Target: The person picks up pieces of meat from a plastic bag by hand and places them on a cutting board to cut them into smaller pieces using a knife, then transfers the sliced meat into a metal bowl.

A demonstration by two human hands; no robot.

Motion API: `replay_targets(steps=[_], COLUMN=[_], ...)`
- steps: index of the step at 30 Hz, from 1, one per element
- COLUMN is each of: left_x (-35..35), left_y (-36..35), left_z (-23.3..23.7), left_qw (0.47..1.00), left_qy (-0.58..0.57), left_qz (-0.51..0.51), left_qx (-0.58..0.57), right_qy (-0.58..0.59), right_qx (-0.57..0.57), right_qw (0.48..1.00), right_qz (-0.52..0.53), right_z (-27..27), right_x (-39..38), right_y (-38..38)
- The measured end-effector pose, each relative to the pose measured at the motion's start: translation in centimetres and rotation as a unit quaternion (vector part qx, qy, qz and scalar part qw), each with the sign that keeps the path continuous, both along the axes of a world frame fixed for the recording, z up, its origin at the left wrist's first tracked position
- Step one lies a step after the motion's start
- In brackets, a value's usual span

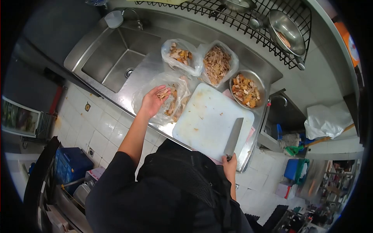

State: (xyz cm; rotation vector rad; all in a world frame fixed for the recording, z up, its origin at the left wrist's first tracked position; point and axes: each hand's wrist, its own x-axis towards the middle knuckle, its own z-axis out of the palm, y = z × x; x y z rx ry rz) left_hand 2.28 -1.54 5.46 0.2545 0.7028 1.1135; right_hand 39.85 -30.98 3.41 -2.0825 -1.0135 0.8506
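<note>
My right hand (230,163) grips the dark handle of a wide-bladed kitchen knife (234,136), whose blade lies over the right side of a white cutting board (198,123). Small scraps are scattered across the board. Over an open clear plastic bag (140,95) to the left, my left hand (152,103) is turned palm up with curled fingers around a few pieces of meat (164,93). More meat chunks (171,106) lie inside that bag.
Behind the board stand a bag of shredded meat (217,64), a bag of browned chunks (180,55) and a metal bowl of chopped meat (245,90). A sink (101,64) is at left. A wire shelf (268,29) with pans hangs above.
</note>
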Motion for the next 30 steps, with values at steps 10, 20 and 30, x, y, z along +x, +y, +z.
replay_targets(steps=[10,20,30], left_x=[10.4,21.0,20.5], left_y=[-2.9,-8.5,-9.1], left_z=[4.3,-2.2,-4.0], left_qw=[0.976,0.938,0.930], left_qy=[0.006,0.108,0.091], left_qz=[-0.200,-0.321,-0.355], left_qx=[0.089,0.074,-0.023], right_qy=[0.028,-0.026,-0.085], right_qx=[-0.035,-0.061,-0.022], right_qw=[0.998,0.996,0.992], right_qz=[-0.049,-0.068,-0.090], right_z=[0.7,-0.8,-0.4], right_x=[-0.7,-0.8,-1.9], right_y=[0.3,-0.3,-0.3])
